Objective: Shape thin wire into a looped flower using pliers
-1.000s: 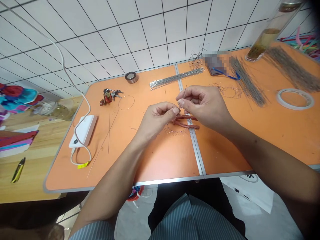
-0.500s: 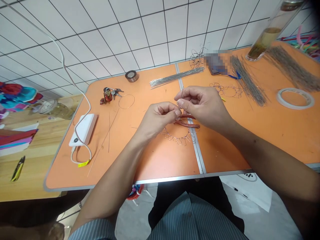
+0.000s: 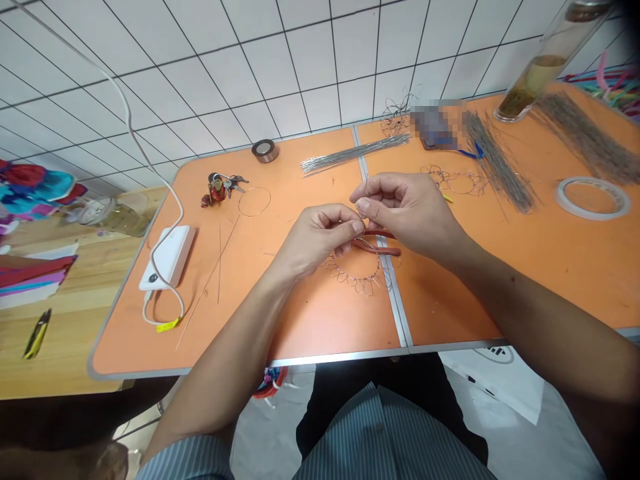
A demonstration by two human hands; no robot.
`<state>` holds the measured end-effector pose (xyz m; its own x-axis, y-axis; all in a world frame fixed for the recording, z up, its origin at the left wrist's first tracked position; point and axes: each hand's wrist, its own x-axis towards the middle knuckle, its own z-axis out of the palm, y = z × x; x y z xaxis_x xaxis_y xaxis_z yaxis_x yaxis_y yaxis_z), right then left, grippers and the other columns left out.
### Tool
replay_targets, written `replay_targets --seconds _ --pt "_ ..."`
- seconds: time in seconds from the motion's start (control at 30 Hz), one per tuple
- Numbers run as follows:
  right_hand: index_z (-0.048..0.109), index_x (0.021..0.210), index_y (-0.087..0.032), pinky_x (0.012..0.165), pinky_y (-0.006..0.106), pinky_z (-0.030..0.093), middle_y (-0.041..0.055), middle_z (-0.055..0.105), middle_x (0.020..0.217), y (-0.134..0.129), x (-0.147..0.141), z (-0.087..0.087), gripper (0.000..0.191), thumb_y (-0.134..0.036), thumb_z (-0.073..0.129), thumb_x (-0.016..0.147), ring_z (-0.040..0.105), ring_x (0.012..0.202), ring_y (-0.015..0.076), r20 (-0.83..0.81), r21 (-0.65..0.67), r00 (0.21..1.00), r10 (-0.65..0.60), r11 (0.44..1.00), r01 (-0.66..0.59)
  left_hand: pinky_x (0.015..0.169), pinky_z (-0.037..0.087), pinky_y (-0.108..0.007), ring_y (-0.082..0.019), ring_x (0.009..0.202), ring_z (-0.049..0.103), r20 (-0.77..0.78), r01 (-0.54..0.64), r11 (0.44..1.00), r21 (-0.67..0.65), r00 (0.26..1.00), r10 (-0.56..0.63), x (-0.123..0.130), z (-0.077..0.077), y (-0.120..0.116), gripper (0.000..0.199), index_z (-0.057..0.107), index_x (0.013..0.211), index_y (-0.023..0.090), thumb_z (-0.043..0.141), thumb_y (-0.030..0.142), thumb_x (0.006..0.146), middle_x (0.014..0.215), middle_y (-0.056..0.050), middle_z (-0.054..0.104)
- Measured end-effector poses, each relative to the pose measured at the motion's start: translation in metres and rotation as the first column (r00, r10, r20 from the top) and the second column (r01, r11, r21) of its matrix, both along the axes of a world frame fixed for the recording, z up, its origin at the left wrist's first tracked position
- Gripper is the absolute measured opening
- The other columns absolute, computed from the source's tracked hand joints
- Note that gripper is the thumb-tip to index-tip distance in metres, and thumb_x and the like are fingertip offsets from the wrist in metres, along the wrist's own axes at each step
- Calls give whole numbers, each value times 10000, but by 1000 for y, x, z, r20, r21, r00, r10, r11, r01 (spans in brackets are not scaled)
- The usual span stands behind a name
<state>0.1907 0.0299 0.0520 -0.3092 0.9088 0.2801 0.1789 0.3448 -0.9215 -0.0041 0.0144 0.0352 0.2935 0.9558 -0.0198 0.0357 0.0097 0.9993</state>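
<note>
My left hand [image 3: 320, 239] is closed, thumb and forefinger pinching a thin wire. Close against it, my right hand [image 3: 407, 210] pinches the same fine wire between thumb and fingertips, its short end poking up. Most of the wire is hidden by my fingers. Below the hands, red-handled pliers [image 3: 380, 250] lie on the orange table [image 3: 325, 327], their jaws covered by my left hand. A ring of looped wire [image 3: 363, 283], with small petal-like loops round its edge, lies partly under the pliers and the left hand.
Bundles of straight wire [image 3: 355, 155] lie at the back. Left are a tape roll [image 3: 265, 151], keys [image 3: 227, 187], a wire hoop [image 3: 255, 201], loose wires and a white power bank [image 3: 167, 259] with cable. Right are a glass bottle [image 3: 530, 80] and a white ring-shaped roll [image 3: 593, 198].
Both hands stay almost in place, still pinching the wire, with only a slight shift of the fingertips. The whole view has moved a little.
</note>
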Motion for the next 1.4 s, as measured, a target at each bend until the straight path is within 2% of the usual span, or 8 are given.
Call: replay_targets --seconds 0.27,0.43,0.57,0.83,0.93,1.1,1.27,1.4 --pt "804 1048 -223 727 352 514 39 791 900 17 19 -9 141 -302 702 993 700 808 218 310 222 939 -149 972 81 461 394 -224 -84 514 552 64 -220 975 12 974 219 -16 10 11 208 737 749 192 870 350 778 687 -7 688" --pt "781 1199 -234 726 362 434 120 777 1162 10 18 -14 307 -437 711 980 700 1033 305 750 252 656 -85 954 -165 435 370 -204 -57 500 529 191 -409 913 5 896 400 -39 21 26 275 669 732 202 910 335 728 719 19 674" --pt "751 1237 -242 623 338 268 122 734 1101 0 10 -20 332 -461 688 996 670 901 283 921 178 384 -58 942 -285 434 378 -181 -53 514 540 268 -476 877 -59 839 473 -48 25 30 291 659 754 203 929 309 730 707 27 644" --pt "735 1162 -199 618 358 148 108 727 969 -1 -1 -33 323 -354 465 1075 655 810 247 937 297 270 -222 913 -279 445 367 -168 -39 510 535 390 -456 884 -105 798 459 -51 31 28 248 671 753 191 902 283 758 710 37 627" --pt "744 1187 -208 626 353 186 116 766 1030 -2 -2 -32 336 -304 453 1047 688 844 267 932 264 302 -198 945 -194 453 370 -169 -37 512 533 411 -449 886 -117 790 455 -52 31 28 229 672 751 190 884 272 780 712 40 625" --pt "729 1058 -242 657 329 352 61 783 985 3 1 -21 244 -297 496 1011 688 863 251 798 -1 602 3 1000 -3 443 362 -164 -37 510 535 475 -428 893 -136 763 438 -54 34 28 214 676 752 180 874 248 795 703 40 614" --pt "676 1067 -227 625 317 477 2 639 756 12 4 -25 294 -503 608 992 623 665 202 430 -420 857 285 903 -90 443 353 -149 -31 519 535 511 -413 894 -171 739 439 -55 37 28 237 666 765 179 893 244 795 711 43 608" --pt "712 1150 -244 824 357 516 58 778 1032 11 3 -35 271 -441 559 1043 722 942 251 535 -151 830 155 985 -86 442 344 -138 -23 525 537 525 -394 896 -207 728 441 -57 38 28 236 660 779 177 885 241 815 729 43 611"
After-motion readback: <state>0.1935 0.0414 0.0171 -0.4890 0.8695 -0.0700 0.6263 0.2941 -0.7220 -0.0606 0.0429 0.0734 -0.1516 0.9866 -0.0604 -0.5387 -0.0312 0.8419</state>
